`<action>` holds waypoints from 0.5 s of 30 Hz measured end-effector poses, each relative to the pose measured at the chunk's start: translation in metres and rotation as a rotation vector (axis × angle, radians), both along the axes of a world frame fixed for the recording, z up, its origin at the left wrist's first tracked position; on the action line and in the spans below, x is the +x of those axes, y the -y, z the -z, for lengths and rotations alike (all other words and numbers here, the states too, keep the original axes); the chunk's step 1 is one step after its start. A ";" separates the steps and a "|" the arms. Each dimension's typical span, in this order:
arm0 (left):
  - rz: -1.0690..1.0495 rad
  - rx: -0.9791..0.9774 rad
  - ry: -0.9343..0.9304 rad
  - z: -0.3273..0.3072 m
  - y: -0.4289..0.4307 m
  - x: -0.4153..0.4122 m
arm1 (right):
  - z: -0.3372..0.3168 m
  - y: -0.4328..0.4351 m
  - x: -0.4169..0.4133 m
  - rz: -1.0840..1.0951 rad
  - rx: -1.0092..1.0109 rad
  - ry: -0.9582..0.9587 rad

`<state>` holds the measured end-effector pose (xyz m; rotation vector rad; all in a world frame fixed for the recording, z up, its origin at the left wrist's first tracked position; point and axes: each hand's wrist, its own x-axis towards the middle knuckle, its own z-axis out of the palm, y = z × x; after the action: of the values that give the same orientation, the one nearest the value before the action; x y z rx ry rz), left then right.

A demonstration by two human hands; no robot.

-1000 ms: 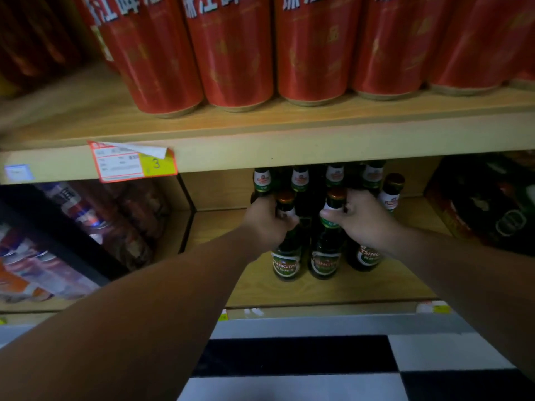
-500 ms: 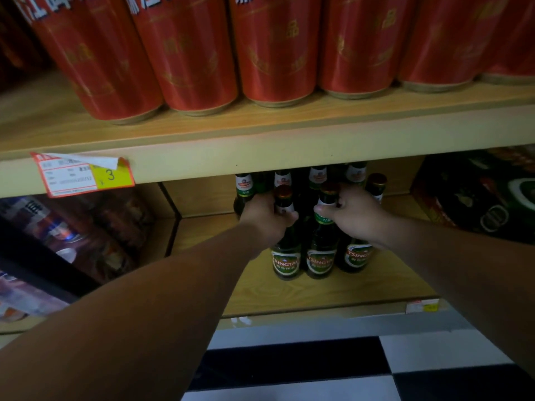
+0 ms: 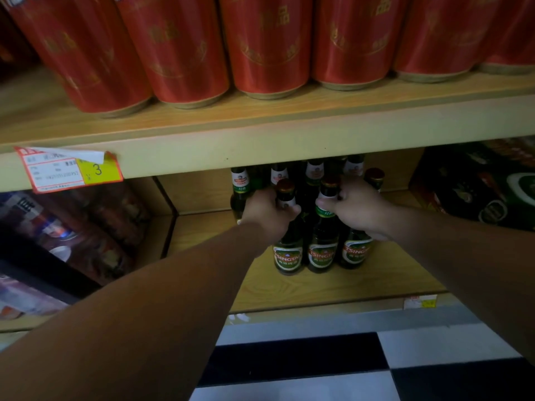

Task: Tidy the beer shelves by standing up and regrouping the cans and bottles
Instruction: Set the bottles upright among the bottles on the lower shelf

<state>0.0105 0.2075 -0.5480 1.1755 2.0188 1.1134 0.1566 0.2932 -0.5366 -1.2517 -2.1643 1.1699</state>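
At the far left a torn price tag [image 3: 69, 169] hangs on the lip of the upper shelf [image 3: 318, 131]. I can read only a "3" on its yellow part; the small print is blurred. Above it the red cans [image 3: 179, 47] stand upright in a row, their gold printing too soft to make out. Under that board, on the lower shelf [image 3: 202, 250], the green bottles stand straight ahead of the person, long axes vertical, caps close beneath the shelf above. The left hand [image 3: 266, 212] is wrapped round the neck of the left front bottle [image 3: 288, 253], whose oval label reads "TSINGTA…". A narrow gap away, the right hand [image 3: 359, 206] is curled on the neck of the middle front bottle [image 3: 322, 250], thumb on its white neck label. The two hands are apart, one bottle each, and neither is nearer than the other. To the right the third bottle [image 3: 356, 250], touching the middle one, shows "TSING…". The back-row bottles [image 3: 240, 183] carry red-and-white neck labels with a green band. With so little headroom, I would expect sliding to work better than lifting. At the far right sits a dark carton [image 3: 477, 183], its print unreadable.
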 end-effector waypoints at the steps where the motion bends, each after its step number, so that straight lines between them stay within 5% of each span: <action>1: -0.006 -0.002 0.005 0.000 0.000 0.000 | 0.000 0.000 0.000 -0.002 -0.009 -0.007; 15: -0.092 0.012 0.022 0.001 -0.001 0.009 | 0.011 0.004 0.000 0.060 0.009 -0.015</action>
<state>0.0195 0.2088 -0.5490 1.0806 2.0710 1.1788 0.1566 0.2897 -0.5474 -1.2905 -2.1038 1.1406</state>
